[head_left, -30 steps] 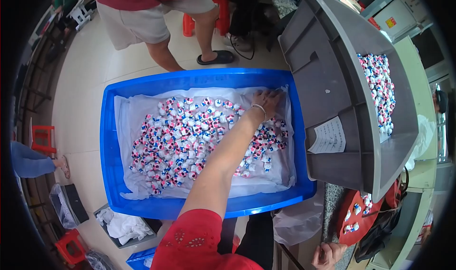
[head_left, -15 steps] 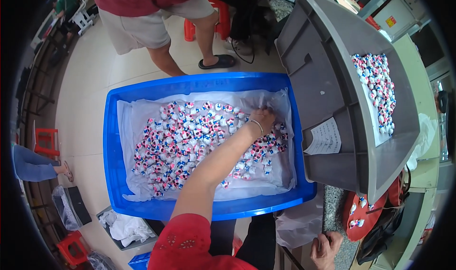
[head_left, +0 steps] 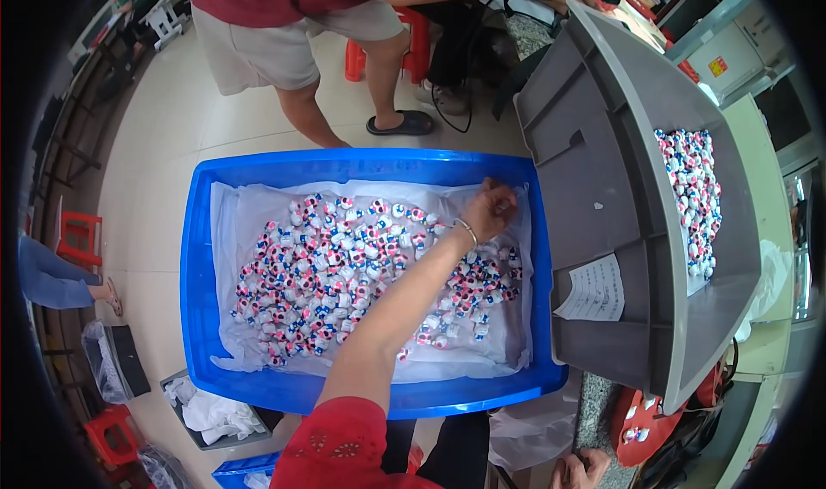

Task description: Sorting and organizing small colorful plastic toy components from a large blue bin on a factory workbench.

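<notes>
Left hand (head_left: 489,216): fingers half curled, at the far right corner of the blue bin (head_left: 196,274); can't tell if anything's pinched. White liner (head_left: 465,366) under and around them. Painted figurines (head_left: 327,261) just nearer than the fingers and spread off to their left. Risk: fingertips snag the loose liner and drag it, tumbling or bunching the figurines. Bracelet (head_left: 467,231) and forearm cross above the pile; if dipped, could scuff or shove pieces. Right of the fingers, past the bin wall, grey crate (head_left: 557,136); a sideways knock might jolt its load. Well nearer, right hand (head_left: 581,470) curled, cut off by the frame, grip unclear; a swing could spill pieces from the red tray (head_left: 630,457) beside it.
</notes>
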Available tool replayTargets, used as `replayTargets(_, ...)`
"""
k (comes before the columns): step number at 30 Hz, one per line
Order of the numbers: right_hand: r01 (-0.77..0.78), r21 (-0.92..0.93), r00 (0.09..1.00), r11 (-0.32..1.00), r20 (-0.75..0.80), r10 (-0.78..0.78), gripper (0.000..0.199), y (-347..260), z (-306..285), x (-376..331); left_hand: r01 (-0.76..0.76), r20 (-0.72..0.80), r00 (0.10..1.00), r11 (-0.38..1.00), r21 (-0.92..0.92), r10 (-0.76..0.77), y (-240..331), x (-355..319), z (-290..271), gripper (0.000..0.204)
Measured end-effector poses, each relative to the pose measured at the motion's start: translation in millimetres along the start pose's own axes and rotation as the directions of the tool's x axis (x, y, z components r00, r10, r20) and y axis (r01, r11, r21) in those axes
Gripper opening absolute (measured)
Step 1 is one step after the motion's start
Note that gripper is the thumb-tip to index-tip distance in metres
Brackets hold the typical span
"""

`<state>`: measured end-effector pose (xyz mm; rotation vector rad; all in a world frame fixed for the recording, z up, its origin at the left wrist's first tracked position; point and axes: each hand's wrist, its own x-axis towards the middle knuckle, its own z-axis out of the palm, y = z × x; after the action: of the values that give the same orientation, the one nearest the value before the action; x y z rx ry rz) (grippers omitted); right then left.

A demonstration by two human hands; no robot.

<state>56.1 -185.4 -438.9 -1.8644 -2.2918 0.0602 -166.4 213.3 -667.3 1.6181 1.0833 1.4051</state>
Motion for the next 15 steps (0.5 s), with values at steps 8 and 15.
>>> replayTargets(8, -0.003, 0.011, 1.000, 1.000, 0.025, 0.003, 0.025, 7.4, 12.3, 8.7, -0.019, 0.173, 0.985, 0.981, 0.191, -0.014, -26.1, 17.2, 19.2, 0.028)
replayTargets(15, -0.046, 0.017, 0.997, 0.999, 0.059, 0.045, 0.028, 10.5, 14.1, 7.0, -0.116, 0.170, 0.984, 0.930, 0.350, 0.059, -24.4, 15.8, 26.8, 0.035)
